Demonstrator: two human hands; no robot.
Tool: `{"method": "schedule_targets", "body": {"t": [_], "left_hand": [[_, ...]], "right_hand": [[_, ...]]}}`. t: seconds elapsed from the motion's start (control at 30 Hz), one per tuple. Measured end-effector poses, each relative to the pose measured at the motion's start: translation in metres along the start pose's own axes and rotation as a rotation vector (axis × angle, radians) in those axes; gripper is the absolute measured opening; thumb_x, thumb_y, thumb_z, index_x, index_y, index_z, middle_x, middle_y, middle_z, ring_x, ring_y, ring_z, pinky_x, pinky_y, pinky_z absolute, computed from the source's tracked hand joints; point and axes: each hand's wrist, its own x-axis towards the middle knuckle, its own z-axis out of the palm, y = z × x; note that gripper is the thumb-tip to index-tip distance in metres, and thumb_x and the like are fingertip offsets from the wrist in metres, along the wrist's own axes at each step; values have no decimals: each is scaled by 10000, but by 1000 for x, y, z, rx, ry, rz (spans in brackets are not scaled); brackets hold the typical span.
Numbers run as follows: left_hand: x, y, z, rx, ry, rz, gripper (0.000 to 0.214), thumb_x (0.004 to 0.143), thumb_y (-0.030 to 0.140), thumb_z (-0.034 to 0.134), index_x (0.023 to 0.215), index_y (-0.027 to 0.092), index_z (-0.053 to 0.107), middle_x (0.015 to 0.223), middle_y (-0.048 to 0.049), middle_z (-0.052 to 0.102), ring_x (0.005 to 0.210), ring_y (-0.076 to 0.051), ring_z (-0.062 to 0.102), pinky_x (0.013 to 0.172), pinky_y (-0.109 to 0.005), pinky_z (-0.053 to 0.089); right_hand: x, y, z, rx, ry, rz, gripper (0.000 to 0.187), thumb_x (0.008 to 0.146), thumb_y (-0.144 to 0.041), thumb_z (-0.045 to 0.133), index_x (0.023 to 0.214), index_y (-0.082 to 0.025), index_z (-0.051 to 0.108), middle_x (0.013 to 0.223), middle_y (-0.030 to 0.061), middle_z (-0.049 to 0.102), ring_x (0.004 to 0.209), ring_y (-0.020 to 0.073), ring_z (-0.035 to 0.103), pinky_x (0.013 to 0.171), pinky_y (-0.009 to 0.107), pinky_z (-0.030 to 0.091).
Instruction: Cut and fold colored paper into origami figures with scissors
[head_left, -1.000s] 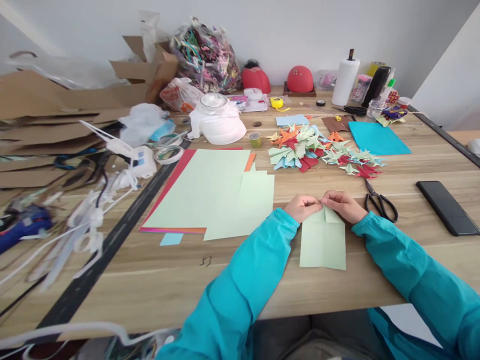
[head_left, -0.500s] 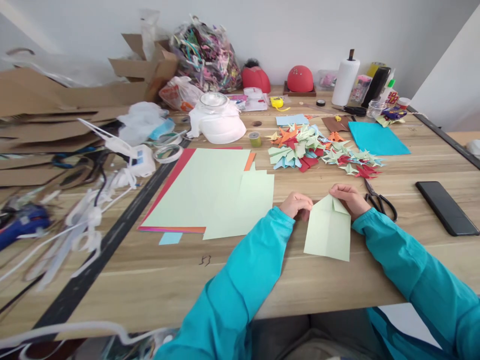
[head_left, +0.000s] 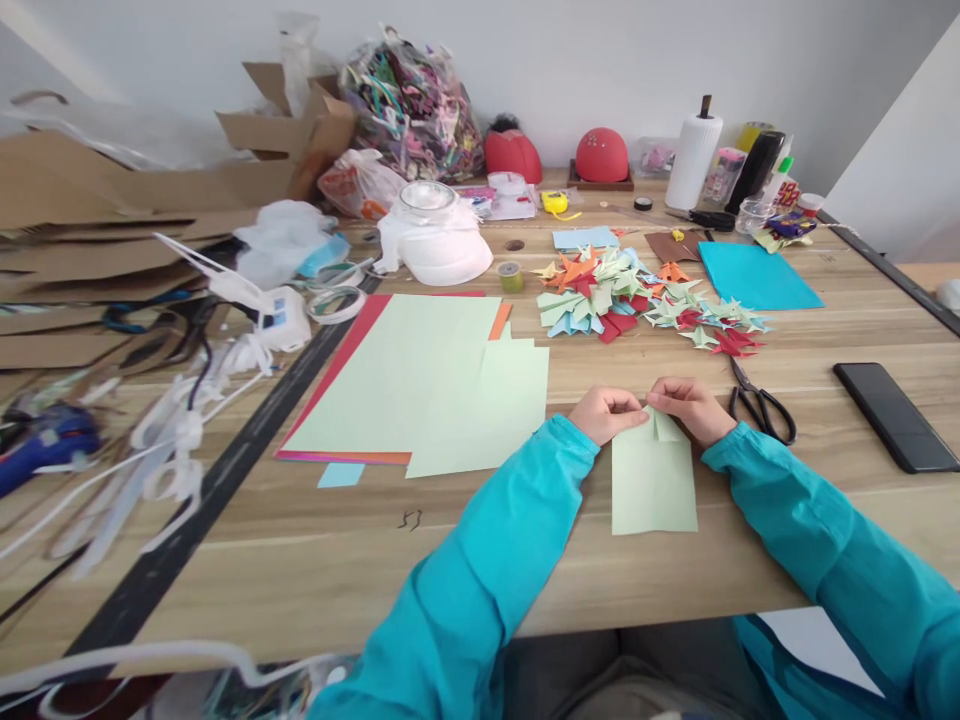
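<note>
A pale green sheet of paper [head_left: 652, 490] lies in front of me, with folded flaps at its far end. My left hand [head_left: 606, 412] pinches the top left of that end between thumb and fingers. Close beside it, my right hand [head_left: 691, 408] grips the folded tip from the right. The fingers of both hands nearly meet at the tip and partly cover the folds. Just right of my right hand lie black-handled scissors [head_left: 761, 405]. Beyond the hands is a heap of folded paper pieces [head_left: 600, 290] in green, red, orange and blue.
Left of my hands lies a stack of large green sheets [head_left: 397, 380] over red and orange ones. A black phone [head_left: 896, 415] rests at the right, and a turquoise sheet [head_left: 759, 275] behind it. Cables, a blue glue gun [head_left: 52, 445] and cardboard [head_left: 67, 185] crowd the left side.
My left hand has moved right to the paper's tip, beside my right hand. My right hand has shifted slightly left and nearer. The sheet now lies straighter and a little closer to me.
</note>
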Motion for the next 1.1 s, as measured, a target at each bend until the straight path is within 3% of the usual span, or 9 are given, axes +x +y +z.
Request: {"method": "schedule_targets", "body": {"t": [0.13, 0.27, 0.4, 0.53, 0.63, 0.77, 0.9, 1.0, 1.1], "left_hand": [[1, -2, -1, 9, 81, -12, 291, 564, 400, 743, 593, 140, 615, 476, 41, 502, 470, -79, 411, 462, -224, 297], [6, -4, -7, 16, 323, 59, 270, 592, 397, 715, 580, 148, 610, 500, 37, 518, 493, -87, 430, 475, -224, 325], [11, -10, -12, 112, 479, 109, 217, 645, 362, 663, 583, 161, 610, 522, 31, 540, 511, -98, 461, 496, -228, 369], [12, -18, -14, 395, 527, 192, 74, 707, 244, 617, 703, 171, 631, 607, 20, 586, 549, -108, 512, 545, -233, 436], [12, -24, -14, 637, 492, 257, 138, 701, 126, 592, 826, 169, 630, 750, -13, 624, 618, -120, 554, 605, -251, 489], [11, -29, -16, 1004, 370, 423, 217, 731, 99, 574, 926, 152, 655, 915, -79, 634, 828, -186, 590, 752, -323, 522], [11, -29, -18, 1265, 180, 575, 248, 802, 85, 502, 957, 159, 680, 1069, -89, 654, 1000, -223, 558, 880, -381, 491], [12, -29, -19, 1394, 80, 568, 272, 816, 83, 489, 987, 161, 685, 1131, -86, 656, 1031, -232, 550, 864, -391, 493], [12, -29, -19, 1471, 62, 547, 270, 834, 121, 503, 1030, 179, 679, 1162, -75, 650, 1051, -236, 546, 842, -386, 491]], "right_hand": [[-1, 2, 0, 64, 24, 48, 409, 651, -533, 711, 567, -174, 535, 487, -51, 473, 440, 83, 404, 439, 231, 287], [-1, 4, -2, 46, 72, 5, 383, 683, -547, 683, 685, -174, 598, 573, -20, 565, 486, 106, 483, 455, 235, 343], [3, 7, -3, -165, 190, -94, 394, 615, -539, 719, 672, -168, 597, 604, -4, 604, 533, 118, 509, 495, 236, 375], [5, 11, -3, -476, 273, -151, 366, 691, -530, 620, 655, -167, 608, 569, 10, 601, 529, 132, 507, 499, 244, 370], [3, 12, -1, -802, 385, -158, 304, 726, -468, 584, 623, -182, 607, 531, 4, 583, 521, 137, 508, 509, 246, 340], [0, 10, 3, -1131, 448, -84, 248, 741, -421, 582, 627, -203, 617, 589, 14, 626, 573, 162, 558, 517, 251, 303], [0, 7, 5, -1242, 435, 5, 230, 758, -423, 578, 674, -216, 632, 649, 18, 659, 637, 183, 600, 518, 251, 291], [0, 7, 5, -1260, 430, 33, 235, 767, -433, 576, 685, -219, 629, 672, 15, 667, 665, 186, 613, 519, 249, 287], [-1, 9, 5, -1302, 431, 3, 221, 778, -424, 578, 716, -219, 631, 673, 10, 667, 655, 179, 607, 514, 248, 267]]}}
